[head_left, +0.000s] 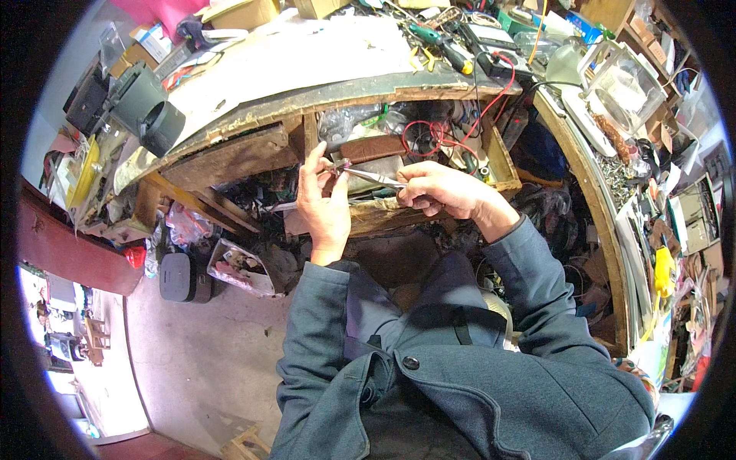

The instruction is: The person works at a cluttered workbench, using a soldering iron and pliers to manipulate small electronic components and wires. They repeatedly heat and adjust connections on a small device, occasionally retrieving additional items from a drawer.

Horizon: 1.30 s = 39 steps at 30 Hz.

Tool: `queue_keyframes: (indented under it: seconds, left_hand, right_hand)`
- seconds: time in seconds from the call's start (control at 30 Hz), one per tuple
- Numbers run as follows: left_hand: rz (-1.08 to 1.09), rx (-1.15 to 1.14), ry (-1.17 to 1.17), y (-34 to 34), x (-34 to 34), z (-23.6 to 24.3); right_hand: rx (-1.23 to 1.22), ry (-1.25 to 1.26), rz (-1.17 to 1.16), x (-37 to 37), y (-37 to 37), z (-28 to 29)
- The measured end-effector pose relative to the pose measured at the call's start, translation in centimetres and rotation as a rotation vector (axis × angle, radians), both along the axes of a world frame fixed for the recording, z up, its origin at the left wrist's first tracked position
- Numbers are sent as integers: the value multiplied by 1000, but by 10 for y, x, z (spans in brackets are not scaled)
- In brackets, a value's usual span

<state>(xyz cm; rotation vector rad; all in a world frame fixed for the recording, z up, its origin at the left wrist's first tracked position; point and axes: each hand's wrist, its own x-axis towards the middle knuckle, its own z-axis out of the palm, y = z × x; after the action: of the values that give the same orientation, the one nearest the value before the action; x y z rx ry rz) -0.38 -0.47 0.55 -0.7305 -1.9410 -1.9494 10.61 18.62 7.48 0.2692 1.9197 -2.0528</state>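
Note:
My left hand (324,211) pinches a small metal part with a pinkish spot (343,164) near the middle of the view, its fingers raised and curled. My right hand (441,192) grips a slim metal tool (376,179), whose far end reaches that small part; whether it touches is hard to tell. Both hands are above an open wooden drawer (502,157) holding a brown block (372,148), red wire (437,134) and clear plastic bags (341,123). The tool's exact type is too small to make out.
A pale-topped workbench (284,54) spans the back, with a green-handled tool (425,36) and dark containers (138,96). A cluttered side bench (629,238) curves along my right. A dark bin (184,277) and a box of scraps (245,268) stand on the floor (199,360) at left.

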Motion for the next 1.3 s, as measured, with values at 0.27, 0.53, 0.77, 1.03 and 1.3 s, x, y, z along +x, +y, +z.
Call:
queue_keyframes:
  seconds: [0.27,0.53,0.77,1.03,1.3]
  left_hand:
    - [45,-48,73,1,5,0]
    - [53,-44,67,2,5,-1]
    - [53,-22,8,2,6,4]
    - [8,11,-9,2,2,-1]
    - [-7,33,-63,2,2,-1]
  right_hand:
    - [-246,-120,15,-2,10,0]
    - [-400,-230,13,-3,11,-2]
    - [-359,-186,38,0,11,3]
    - [-366,-177,37,6,15,5]
    - [-358,-175,7,0,9,0]
